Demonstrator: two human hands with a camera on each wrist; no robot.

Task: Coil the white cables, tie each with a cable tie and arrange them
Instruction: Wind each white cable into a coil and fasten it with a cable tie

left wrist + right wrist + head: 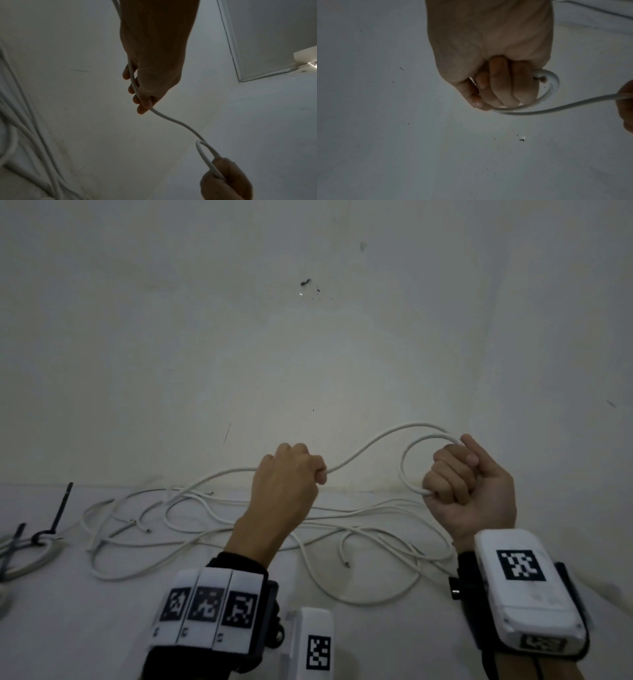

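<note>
A white cable runs through the air between my two raised hands. My left hand grips it in a fist; the cable leaves the fist toward the right. My right hand holds a small loop of the same cable, fingers curled round it, seen close in the right wrist view with the loop and its cut end beside the knuckles. Several loose white cables lie tangled on the white surface beneath the hands.
A coiled cable bound with a black cable tie lies at the far left edge of the surface. A marked white wall rises just behind the tangle. A white tagged block sits near my left wrist.
</note>
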